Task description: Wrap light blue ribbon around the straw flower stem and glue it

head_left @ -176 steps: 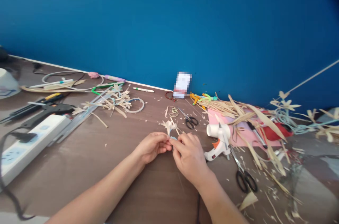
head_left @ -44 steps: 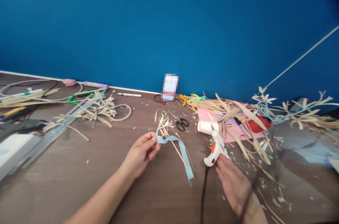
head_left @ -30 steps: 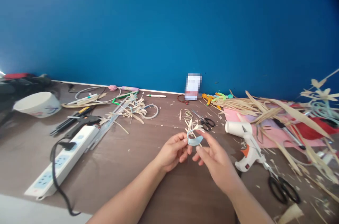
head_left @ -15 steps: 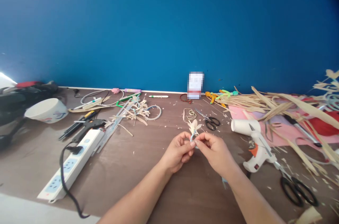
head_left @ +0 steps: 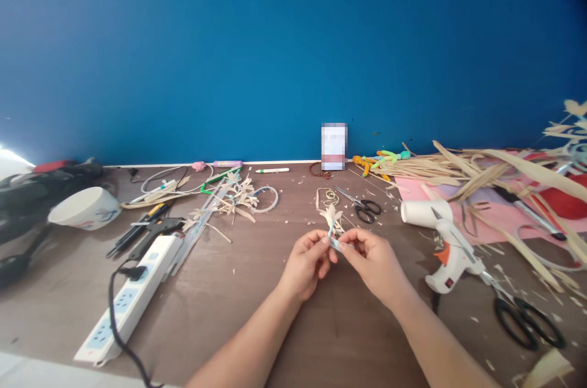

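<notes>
My left hand (head_left: 306, 259) and my right hand (head_left: 373, 259) meet over the brown table (head_left: 257, 278), both pinching a small straw flower (head_left: 331, 217) at its stem. A pale blue ribbon (head_left: 333, 242) is wound round that stem between my fingertips. The flower's tan petals stick up just above my fingers. A white glue gun (head_left: 440, 247) lies to the right of my right hand.
Small black scissors (head_left: 364, 209) lie behind the flower; larger scissors (head_left: 527, 322) at the right. Dried straw leaves (head_left: 477, 177) pile on pink paper. A white power strip (head_left: 131, 296), a black glue gun (head_left: 153, 230), a bowl (head_left: 85, 208) and more straw flowers (head_left: 236, 195) lie left.
Earlier my right hand touched the glue gun while the ribbon hung loose from my left. It came back, and both hands now pinch the ribbon tight round the stem.
</notes>
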A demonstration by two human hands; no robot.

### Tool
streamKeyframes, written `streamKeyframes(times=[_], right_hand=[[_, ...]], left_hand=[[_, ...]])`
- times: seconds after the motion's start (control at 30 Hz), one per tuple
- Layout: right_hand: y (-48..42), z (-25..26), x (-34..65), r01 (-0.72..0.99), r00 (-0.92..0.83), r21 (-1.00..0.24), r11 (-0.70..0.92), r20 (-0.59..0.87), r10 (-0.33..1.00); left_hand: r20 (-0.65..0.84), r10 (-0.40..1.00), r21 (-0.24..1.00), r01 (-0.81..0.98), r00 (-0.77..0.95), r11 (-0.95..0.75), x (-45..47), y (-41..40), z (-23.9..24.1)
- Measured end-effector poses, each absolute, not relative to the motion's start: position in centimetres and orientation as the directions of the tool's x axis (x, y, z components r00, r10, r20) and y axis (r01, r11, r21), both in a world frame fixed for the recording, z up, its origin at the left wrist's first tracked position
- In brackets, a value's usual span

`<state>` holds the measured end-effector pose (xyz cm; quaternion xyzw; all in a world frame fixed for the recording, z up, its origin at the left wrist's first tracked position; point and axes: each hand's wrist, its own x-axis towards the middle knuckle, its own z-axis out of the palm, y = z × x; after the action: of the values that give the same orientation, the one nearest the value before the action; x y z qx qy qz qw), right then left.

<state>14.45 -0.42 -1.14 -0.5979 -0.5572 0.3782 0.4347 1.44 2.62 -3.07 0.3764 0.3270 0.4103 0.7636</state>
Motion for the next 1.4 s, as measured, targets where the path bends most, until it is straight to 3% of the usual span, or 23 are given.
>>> streamKeyframes(times=[0.7,1.1,1.4], right_hand=[[-0.06,-1.50,14.76,0.377,0.149,-0.926,-0.004,0.057,0.987],[-0.26,-1.84,14.57,0.417,0.123,-0.909,0.018,0.076,0.989],[0.06,-1.93,14.56,0.443,0.184,-0.895,-0.055,0.031,0.982]], left_hand=[[-0.244,0.830,0.766,-0.425,0.502,0.482,1.35,2.71,-3.17],[-0.221,0.879,0.820,-0.408,0.422,0.402,1.58,2.52,-3.33],[-0.271,0.772,0.646,-0.486,0.575,0.589,1.38,2.70,-3.05]])
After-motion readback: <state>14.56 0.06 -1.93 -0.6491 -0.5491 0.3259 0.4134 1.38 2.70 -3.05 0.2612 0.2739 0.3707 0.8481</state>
